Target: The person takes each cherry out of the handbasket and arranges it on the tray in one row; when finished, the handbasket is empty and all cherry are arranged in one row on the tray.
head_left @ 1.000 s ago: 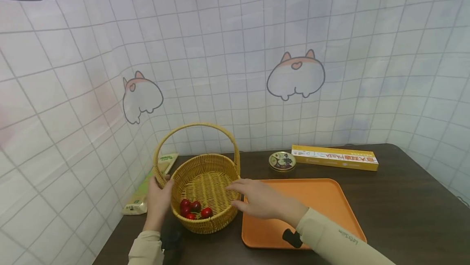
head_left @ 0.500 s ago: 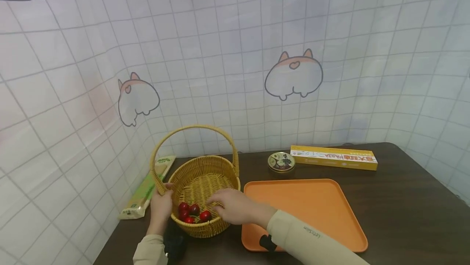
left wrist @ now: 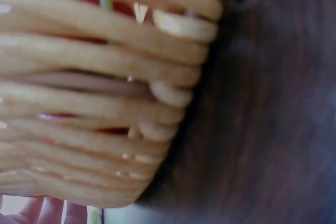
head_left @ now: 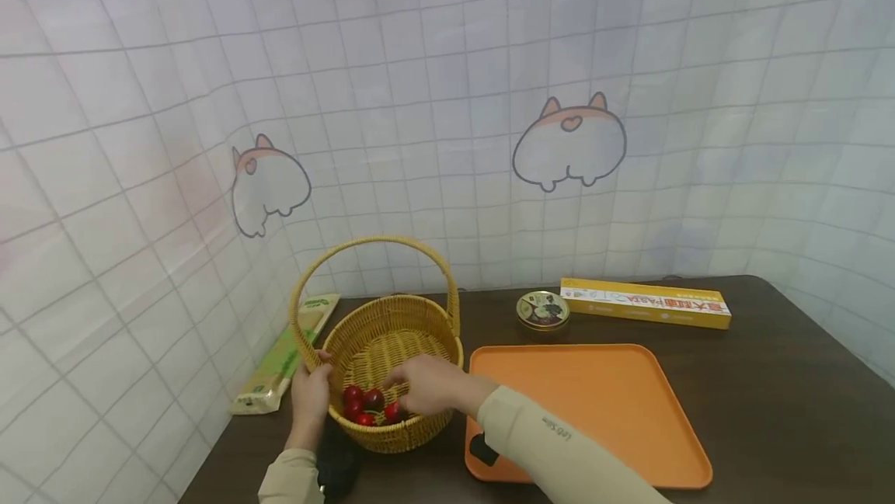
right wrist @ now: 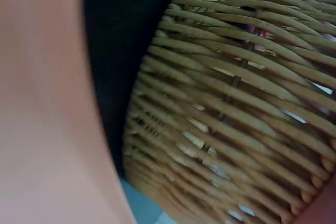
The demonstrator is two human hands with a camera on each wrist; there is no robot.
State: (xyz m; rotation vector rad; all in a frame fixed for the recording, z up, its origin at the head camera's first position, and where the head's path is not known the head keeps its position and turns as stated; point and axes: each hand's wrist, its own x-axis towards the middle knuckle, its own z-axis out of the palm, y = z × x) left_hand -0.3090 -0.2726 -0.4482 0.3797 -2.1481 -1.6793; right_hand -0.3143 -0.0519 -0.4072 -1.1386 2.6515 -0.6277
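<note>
Fingers of the right hand (head_left: 426, 384) curl down inside a woven basket (head_left: 412, 434), their tips among a small cluster of red cherry tomatoes (head_left: 368, 403) lying at the basket's near-left floor; whether they actually pinch one cannot be told from the head view. Across the rim, the left hand (head_left: 311, 394) grips the basket's left wall just where the arched handle (head_left: 377, 244) joins it, thumb hooked over the edge.

The basket sits upright on a dark wooden table (head_left: 769, 395), toward its left end and close to the person. Both wrist cameras are filled with blurred wicker at close range; red shows through the gaps in the weave on the left-wrist view (left wrist: 84, 114), and the right-wrist view catches the basket's outer wall (right wrist: 231, 119) beside the edge of an orange tray (right wrist: 47, 103).

That tray (head_left: 594, 403) lies flat just right of the basket. Behind it, near the wall, stand a small round tin (head_left: 542, 310) and a long yellow box (head_left: 645, 303). A green and cream packet (head_left: 280, 360) lies along the tiled curtain (head_left: 447, 100) on the left, just beside the basket. Beige sleeves cover both forearms.
</note>
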